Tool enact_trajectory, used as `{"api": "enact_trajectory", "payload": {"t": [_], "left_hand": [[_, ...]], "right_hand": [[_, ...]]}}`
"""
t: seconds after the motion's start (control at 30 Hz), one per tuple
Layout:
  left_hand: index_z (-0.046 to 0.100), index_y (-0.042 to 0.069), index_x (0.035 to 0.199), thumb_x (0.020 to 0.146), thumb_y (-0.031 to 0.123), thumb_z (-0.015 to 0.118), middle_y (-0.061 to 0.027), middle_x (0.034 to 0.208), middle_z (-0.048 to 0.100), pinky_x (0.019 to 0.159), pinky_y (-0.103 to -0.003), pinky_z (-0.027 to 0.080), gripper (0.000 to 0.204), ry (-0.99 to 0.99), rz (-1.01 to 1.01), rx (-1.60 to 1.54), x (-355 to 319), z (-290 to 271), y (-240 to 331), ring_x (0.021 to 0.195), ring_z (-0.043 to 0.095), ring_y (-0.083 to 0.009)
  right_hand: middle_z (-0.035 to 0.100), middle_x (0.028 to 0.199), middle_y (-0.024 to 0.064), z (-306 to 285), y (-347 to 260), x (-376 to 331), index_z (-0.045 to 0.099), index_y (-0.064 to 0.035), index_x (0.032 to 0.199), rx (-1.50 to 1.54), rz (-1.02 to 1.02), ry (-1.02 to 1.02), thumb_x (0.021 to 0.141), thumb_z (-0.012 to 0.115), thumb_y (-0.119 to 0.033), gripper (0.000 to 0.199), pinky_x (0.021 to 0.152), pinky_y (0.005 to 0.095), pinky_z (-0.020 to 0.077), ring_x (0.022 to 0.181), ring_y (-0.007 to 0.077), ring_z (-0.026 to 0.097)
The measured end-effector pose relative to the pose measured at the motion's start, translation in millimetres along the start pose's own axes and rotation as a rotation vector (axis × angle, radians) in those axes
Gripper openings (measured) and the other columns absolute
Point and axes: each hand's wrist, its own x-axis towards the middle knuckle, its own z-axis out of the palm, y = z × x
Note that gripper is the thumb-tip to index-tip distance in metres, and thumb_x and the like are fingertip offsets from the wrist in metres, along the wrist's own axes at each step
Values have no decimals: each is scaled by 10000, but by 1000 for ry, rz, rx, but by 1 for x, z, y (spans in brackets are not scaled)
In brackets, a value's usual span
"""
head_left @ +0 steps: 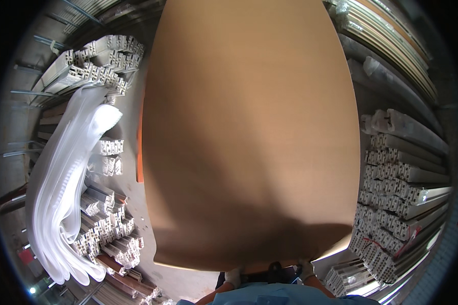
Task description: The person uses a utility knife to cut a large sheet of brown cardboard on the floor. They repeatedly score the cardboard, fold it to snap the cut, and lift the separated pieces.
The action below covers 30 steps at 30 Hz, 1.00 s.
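Storage aisle w/ grey concrete floor (132,107), stacks of white profiled plastic bars (402,203) on both sides and a bundle of white plastic strips (66,188) at left. A large flat brown fibreboard sheet (249,132) fills the middle, held up in front of the person. Left hand (232,277) and right hand (306,269), both in white gloves, grip its near bottom edge; fingers curled round the edge, tips hidden behind the board.
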Motion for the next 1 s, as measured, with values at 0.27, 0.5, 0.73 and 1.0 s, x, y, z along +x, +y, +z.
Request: {"api": "enact_trajectory", "payload": {"t": [0.27,0.5,0.73,1.0], "left_hand": [[594,39,1182,878,135,638,-123,1128,635,917,-422,523,321,-344,473,-230,43,7,82,1055,616,-276],[581,35,1170,840,12,641,-92,1114,633,888,-353,534,336,-489,395,-813,87,53,196,1037,621,-242],[593,-17,1112,890,25,580,-120,1075,637,872,-375,542,226,-396,507,-507,187,78,259,1002,633,-241],[557,47,1170,911,100,554,-103,1137,602,835,-503,512,264,-462,323,-498,370,93,279,1054,591,-272]], "right_hand": [[529,619,30,65,-22,34,567,-115,855,74,-117,-173,835,686,-152,126,372,295,395,415,148,474],[519,626,3,150,-102,66,566,-129,826,173,-78,-195,864,680,-171,128,407,280,393,450,105,446],[511,622,-9,216,-132,130,556,-129,812,77,-256,-162,857,729,-307,252,426,256,400,450,79,434],[495,557,-15,187,-162,242,523,-87,753,-426,-1156,212,912,662,-263,274,445,272,382,461,93,432]]}}
